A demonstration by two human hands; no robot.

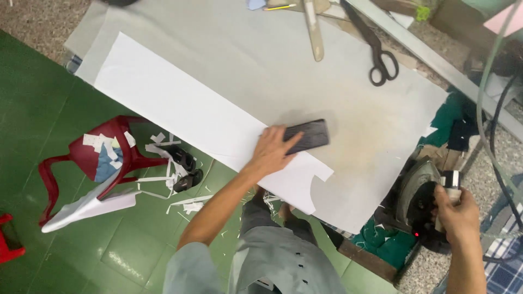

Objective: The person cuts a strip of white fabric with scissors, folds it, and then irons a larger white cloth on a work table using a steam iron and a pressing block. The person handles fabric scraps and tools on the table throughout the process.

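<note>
My left hand [274,148] rests on a dark rectangular block [308,135], pressing it onto a long white fabric piece [180,106] that lies along the near edge of the grey table [261,49]. The fabric's right end has a curved cut-out. My right hand [456,212] grips the handle of a clothes iron [420,195], which sits off the table's right corner with a small red light showing.
Large black scissors [376,46] and a wooden ruler [314,30] lie at the table's far side. A red plastic chair [92,163] with cloth scraps stands on the green floor at left, beside black sandals [185,166]. Cables [493,136] hang at right.
</note>
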